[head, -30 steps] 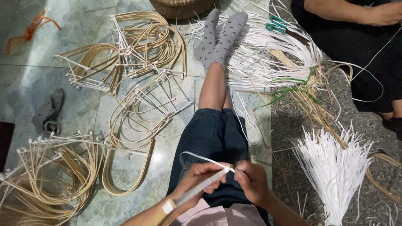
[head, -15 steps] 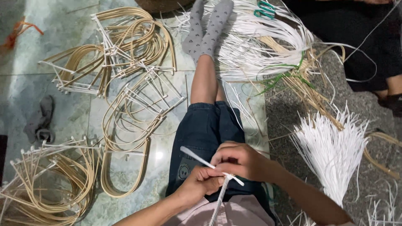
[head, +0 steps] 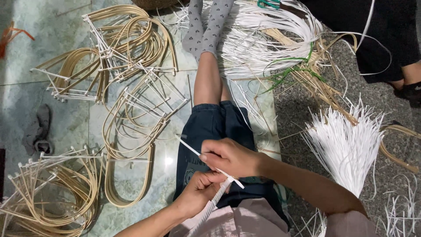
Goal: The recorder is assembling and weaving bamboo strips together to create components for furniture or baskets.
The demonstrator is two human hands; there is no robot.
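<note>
My right hand (head: 230, 157) pinches a flat white plastic strip (head: 189, 148) that runs up and left over my lap. My left hand (head: 199, 191) sits just below it, gripping a rod wound with white strip (head: 210, 207) that slants down toward my shirt. The two hands touch where the strip meets the rod. My legs in dark shorts (head: 210, 131) and grey socks (head: 206, 26) stretch out ahead on the floor.
Bent cane loops with white cross-sticks (head: 131, 118) lie in several piles on the tiled floor at left. A bundle of white strips (head: 346, 145) fans out at right, with loose white and tan strands (head: 272, 39) beyond. A person in dark clothing (head: 386, 35) sits at top right.
The right hand has slid across over the left and pulled the white strip taut to the upper left. The left hand has stayed low on the wrapped rod.
</note>
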